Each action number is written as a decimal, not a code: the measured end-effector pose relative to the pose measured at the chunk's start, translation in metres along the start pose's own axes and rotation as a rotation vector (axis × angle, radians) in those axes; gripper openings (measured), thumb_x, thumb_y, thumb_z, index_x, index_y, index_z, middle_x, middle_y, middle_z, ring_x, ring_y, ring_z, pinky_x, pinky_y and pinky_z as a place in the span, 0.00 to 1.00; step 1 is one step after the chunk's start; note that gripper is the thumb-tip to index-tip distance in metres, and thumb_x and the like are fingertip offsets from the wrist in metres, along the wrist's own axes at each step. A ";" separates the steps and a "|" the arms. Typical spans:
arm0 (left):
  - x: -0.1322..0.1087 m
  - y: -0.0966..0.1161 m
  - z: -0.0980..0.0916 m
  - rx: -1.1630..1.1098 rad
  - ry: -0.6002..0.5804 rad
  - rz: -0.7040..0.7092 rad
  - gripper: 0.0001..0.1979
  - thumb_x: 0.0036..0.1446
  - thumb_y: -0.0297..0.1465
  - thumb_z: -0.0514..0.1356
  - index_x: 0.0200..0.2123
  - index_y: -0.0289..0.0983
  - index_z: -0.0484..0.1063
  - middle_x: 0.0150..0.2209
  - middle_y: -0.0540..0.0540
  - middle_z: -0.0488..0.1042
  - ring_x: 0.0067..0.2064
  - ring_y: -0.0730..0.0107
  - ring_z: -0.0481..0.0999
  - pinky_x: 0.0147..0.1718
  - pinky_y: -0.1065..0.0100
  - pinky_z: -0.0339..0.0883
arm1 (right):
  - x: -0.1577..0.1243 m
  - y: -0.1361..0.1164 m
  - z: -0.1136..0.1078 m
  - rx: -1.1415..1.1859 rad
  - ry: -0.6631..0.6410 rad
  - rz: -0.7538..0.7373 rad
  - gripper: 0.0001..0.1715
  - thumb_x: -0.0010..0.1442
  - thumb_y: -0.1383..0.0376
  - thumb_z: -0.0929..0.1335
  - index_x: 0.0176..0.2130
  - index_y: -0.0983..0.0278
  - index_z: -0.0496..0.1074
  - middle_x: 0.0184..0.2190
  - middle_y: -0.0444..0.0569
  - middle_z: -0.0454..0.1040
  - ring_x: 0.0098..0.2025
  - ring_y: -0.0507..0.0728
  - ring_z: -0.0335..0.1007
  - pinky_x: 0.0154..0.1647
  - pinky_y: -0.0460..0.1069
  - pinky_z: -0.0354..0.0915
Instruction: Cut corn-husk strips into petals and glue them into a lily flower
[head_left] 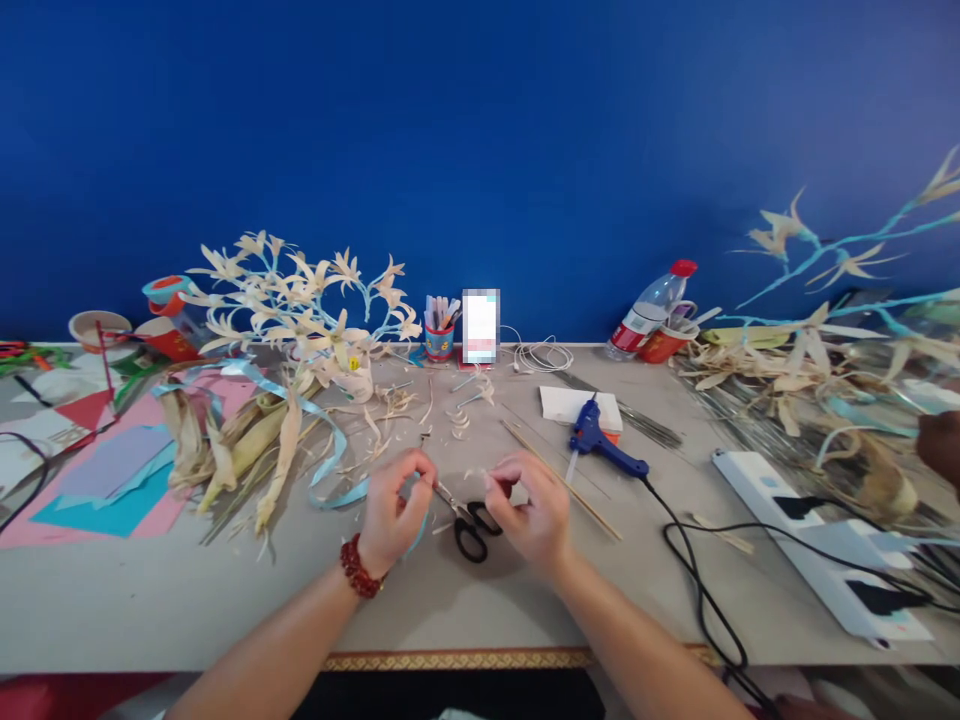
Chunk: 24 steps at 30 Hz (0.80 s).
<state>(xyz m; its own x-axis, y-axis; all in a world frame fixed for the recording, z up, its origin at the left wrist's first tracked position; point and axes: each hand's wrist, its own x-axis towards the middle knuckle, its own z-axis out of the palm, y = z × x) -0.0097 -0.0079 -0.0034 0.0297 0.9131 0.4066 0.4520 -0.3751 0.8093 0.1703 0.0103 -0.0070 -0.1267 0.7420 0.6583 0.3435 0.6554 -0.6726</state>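
Note:
My left hand (401, 505), with a red bead bracelet (361, 568) at the wrist, is closed in a pinch. A thin light-blue strip (417, 537) shows under its palm and appears held, though the fingers hide most of it. My right hand (531, 508) is also closed, thumb against forefinger. From its fingertips a small pale curved piece (475, 473) sticks out toward the left hand. Black-handled scissors (471, 535) lie on the table between both hands, blades pointing under the left one.
A blue glue gun (600, 440) rests on a white box, its cord running to a power strip (795, 545). Husk flowers (300, 290) stand at back left near coloured paper (112, 480). A wooden stick (562, 480) lies right. Another person's hand (939, 448) shows far right.

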 end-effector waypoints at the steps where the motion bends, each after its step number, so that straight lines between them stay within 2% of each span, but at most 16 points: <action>1: 0.000 0.002 -0.001 -0.009 -0.009 0.021 0.08 0.58 0.30 0.51 0.29 0.39 0.67 0.28 0.47 0.71 0.32 0.66 0.71 0.33 0.66 0.65 | 0.000 0.001 0.000 0.003 -0.013 0.001 0.07 0.57 0.69 0.66 0.28 0.60 0.66 0.23 0.44 0.67 0.25 0.53 0.65 0.27 0.49 0.64; 4: 0.001 0.009 0.000 0.033 -0.045 0.116 0.04 0.57 0.31 0.55 0.34 0.39 0.69 0.32 0.45 0.74 0.36 0.63 0.72 0.41 0.62 0.66 | -0.001 0.001 0.003 0.013 -0.077 -0.008 0.06 0.57 0.69 0.67 0.29 0.60 0.66 0.23 0.44 0.67 0.25 0.53 0.65 0.27 0.48 0.64; 7: 0.001 0.012 0.003 0.130 -0.050 0.181 0.04 0.57 0.27 0.56 0.31 0.39 0.69 0.30 0.47 0.74 0.36 0.64 0.72 0.47 0.58 0.64 | -0.001 0.001 0.006 0.009 -0.115 -0.019 0.06 0.58 0.70 0.66 0.29 0.60 0.66 0.23 0.44 0.67 0.26 0.53 0.65 0.28 0.47 0.63; 13: 0.001 0.010 0.006 0.267 -0.047 0.277 0.06 0.55 0.24 0.55 0.29 0.40 0.69 0.28 0.48 0.75 0.34 0.65 0.72 0.50 0.57 0.64 | 0.002 -0.004 0.009 -0.008 -0.234 -0.004 0.05 0.58 0.69 0.66 0.30 0.61 0.66 0.25 0.44 0.68 0.25 0.52 0.63 0.26 0.46 0.61; 17: 0.000 0.010 0.006 0.327 -0.036 0.319 0.07 0.54 0.24 0.56 0.27 0.41 0.67 0.27 0.48 0.74 0.32 0.65 0.72 0.50 0.57 0.64 | 0.002 -0.001 0.007 -0.031 -0.225 0.001 0.07 0.57 0.71 0.65 0.28 0.61 0.66 0.24 0.44 0.67 0.25 0.52 0.63 0.27 0.46 0.60; 21: -0.001 0.011 0.003 0.321 0.012 0.307 0.07 0.53 0.23 0.56 0.26 0.40 0.66 0.25 0.49 0.72 0.31 0.66 0.70 0.49 0.57 0.65 | 0.006 0.008 -0.005 -0.107 -0.126 0.063 0.09 0.55 0.73 0.65 0.26 0.61 0.65 0.24 0.44 0.67 0.26 0.53 0.62 0.29 0.47 0.61; 24: 0.000 0.010 0.002 0.323 0.015 0.306 0.07 0.53 0.23 0.56 0.26 0.40 0.65 0.25 0.49 0.71 0.31 0.66 0.70 0.48 0.57 0.65 | 0.008 0.009 -0.010 -0.071 -0.138 0.066 0.06 0.56 0.72 0.65 0.30 0.61 0.67 0.28 0.46 0.70 0.29 0.54 0.65 0.32 0.49 0.63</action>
<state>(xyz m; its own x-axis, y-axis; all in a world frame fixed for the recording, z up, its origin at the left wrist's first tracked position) -0.0033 -0.0117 0.0036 0.1934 0.7645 0.6149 0.6799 -0.5563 0.4779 0.1812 0.0207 -0.0045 -0.2267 0.7987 0.5574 0.4197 0.5965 -0.6841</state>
